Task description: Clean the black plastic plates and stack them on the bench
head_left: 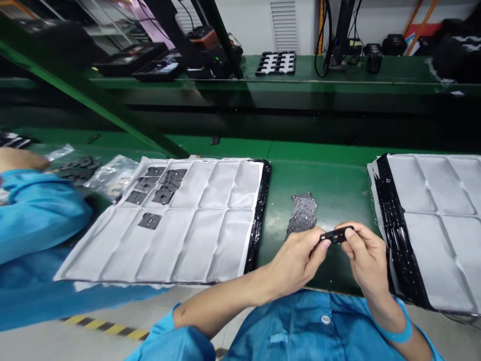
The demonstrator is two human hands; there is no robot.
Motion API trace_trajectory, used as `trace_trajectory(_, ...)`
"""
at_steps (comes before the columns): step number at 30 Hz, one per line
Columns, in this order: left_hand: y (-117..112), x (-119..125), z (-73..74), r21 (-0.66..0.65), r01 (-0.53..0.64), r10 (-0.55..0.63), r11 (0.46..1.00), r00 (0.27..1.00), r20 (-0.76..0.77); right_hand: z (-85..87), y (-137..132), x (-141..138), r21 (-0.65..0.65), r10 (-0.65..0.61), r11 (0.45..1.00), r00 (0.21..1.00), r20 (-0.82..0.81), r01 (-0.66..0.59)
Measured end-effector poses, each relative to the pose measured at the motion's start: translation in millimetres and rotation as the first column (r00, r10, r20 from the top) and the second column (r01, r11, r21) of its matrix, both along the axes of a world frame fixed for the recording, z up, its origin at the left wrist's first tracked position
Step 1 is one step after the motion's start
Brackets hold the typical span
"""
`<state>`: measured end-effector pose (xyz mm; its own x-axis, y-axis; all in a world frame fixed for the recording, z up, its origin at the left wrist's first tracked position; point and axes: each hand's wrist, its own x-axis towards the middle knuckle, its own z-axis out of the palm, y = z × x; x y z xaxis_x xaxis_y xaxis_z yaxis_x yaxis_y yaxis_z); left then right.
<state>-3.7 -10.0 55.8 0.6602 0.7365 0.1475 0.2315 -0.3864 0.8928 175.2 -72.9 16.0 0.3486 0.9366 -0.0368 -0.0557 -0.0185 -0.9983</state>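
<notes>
A small black plastic part (335, 235) with cut-outs is held edge-on between my two hands over the green bench. My left hand (299, 258) pinches its left end between thumb and fingers. At the other end, my right hand (366, 255) grips it, thumb on the near face. Just behind my left hand lies a pile of similar dark flat parts (303, 210), overlapping one another. To the left, a compartment tray covered with a white sheet (184, 245) carries several dark parts in its left compartments, one of them a single plate (150, 220).
Right of my hands stands a stack of black trays (404, 245) topped with white sheeting. A co-worker's blue sleeve (37, 210) reaches in at left, near loose dark parts (80, 169) and a clear plastic bag (112, 175). A green post (93, 103) slants across the upper left.
</notes>
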Motion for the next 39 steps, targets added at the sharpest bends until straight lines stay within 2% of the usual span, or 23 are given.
trace_trajectory(12, -6, 6, -18.6, -0.067, -0.07, 0.076, 0.995, 0.993, 0.093, -1.6, 7, -1, -0.058, -0.008, 0.998, 0.998, 0.058, 0.012)
trace_trajectory(16, -4, 8, -22.9, -0.088, -0.089, 0.097, 0.992, 0.992, 0.085, -8.6, 3, 3, -0.06, 0.011, 0.998, 0.996, 0.088, -0.005)
trace_trajectory(21, -2, 11, -30.5, -0.066, -0.079, 0.084, 0.995, 0.993, 0.078, -16.2, 0, 12, -0.021, 0.064, 0.998, 0.998, 0.026, -0.063)
trace_trajectory(29, -2, 17, -36.3, -0.034, -0.071, 0.073, 0.997, 0.996, 0.055, -11.7, 7, 16, -0.052, 0.055, 0.997, 0.997, 0.06, -0.052)
trace_trajectory(39, -1, 17, -43.6, -0.076, -0.078, 0.083, 0.994, 0.995, 0.061, -12.9, 6, 18, -0.104, 0.081, 0.992, 0.992, 0.1, -0.071)
